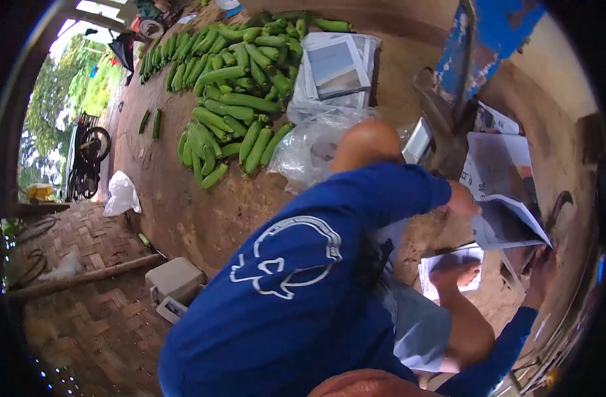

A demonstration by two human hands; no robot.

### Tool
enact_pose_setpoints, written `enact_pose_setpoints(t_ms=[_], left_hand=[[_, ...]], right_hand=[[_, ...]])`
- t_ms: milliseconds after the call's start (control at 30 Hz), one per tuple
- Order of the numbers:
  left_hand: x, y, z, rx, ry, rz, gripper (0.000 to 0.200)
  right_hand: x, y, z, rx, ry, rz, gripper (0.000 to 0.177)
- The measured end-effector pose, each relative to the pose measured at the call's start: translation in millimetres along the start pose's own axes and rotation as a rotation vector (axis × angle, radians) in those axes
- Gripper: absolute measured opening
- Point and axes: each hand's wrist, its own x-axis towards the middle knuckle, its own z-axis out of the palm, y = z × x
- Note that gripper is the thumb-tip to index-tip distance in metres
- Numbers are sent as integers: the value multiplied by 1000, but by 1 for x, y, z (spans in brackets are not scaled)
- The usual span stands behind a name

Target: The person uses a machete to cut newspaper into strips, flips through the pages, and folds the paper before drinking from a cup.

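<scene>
A folded newspaper sheet is raised between my two hands on the right side of the head view. My left hand, at the end of a blue sleeve, pinches its left edge. At the sheet's far right corner is my right hand, partly in shadow, with its fingers closed on the paper. Another printed sheet lies just beyond. Below the raised sheet, a bare foot rests on more newspaper on the ground.
Many long green vegetables are piled at the top, beside a newspaper stack and clear plastic bags. A rusty blue metal object stands at the upper right. A pale box and woven mat are lower left.
</scene>
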Motion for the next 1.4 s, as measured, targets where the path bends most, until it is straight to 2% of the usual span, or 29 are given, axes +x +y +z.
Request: enact_pose_setpoints(t_ms=[100, 200, 233, 333, 367, 400, 467, 533, 600, 667, 767, 867, 967, 1000, 1067, 1133, 1200, 1267, 1333, 1400], left_hand=[[21, -12, 23, -488, 84, -11, 83], [25, -2, 35, -917, 206, 87, 85], [46, -10, 44, -1017, 265, 187, 84], [20, 0, 36, -1083, 322, 136, 85], [41, -15, 36, -1006, 317, 179, 87], [62, -30, 37, -927, 313, 217, 89], [44, -24, 32, -1231, 263, 221, 96], [15, -7, 14, -1396, 200, 143, 100], [16, -13, 7, -1394, 159, 145, 95], [17, -11, 12, -1245, 351, 69, 74], [17, -28, 19, -993, 392, 103, 46], [28, -37, 35, -1102, 427, 145, 31], [58, -55, 52, -973, 650, 218, 30], [62, -53, 50, -1005, 662, 206, 30], [63, -51, 44, -1065, 676, 182, 29], [50, -48, 31, -1126, 603, 235, 30], [46, -43, 18, -1250, 536, 227, 31], [46, -47, 11, -1182, 577, 230, 30], [49, -57, 5, -1147, 575, 188, 29], [50, -59, 4, -1077, 591, 174, 29]], right_hand=[[-18, -6, 22, -13, 4, 86, 40], [-9, 28, 14, -56, -129, 128, 45], [-14, 32, 15, -103, -170, 177, 45], [-75, 0, 50, -248, -269, 166, 48], [-93, -11, 66, -270, -312, 184, 51], [-96, -11, 70, -227, -371, 306, 55], [-108, -16, 97, -389, -313, 371, 63], [-114, -2, 114, -752, -152, 418, 71], [-122, 10, 102, -717, -228, 448, 75], [-111, 25, 99, -882, -311, 495, 72], [-122, 21, 129, -944, -283, 426, 66], [-133, 10, 152, -933, -252, 481, 62], [-124, 21, 138, -908, -390, 454, 57], [-125, 20, 139, -879, -399, 502, 57], [-134, 19, 152, -812, -409, 595, 55], [-141, 31, 152, -722, -400, 515, 48], [-144, 29, 163, -692, -464, 634, 48], [-158, 8, 186, -870, -566, 561, 48], [-159, -18, 198, -1274, -755, 361, 41], [-127, -12, 173, -1537, -935, 69, 36]])
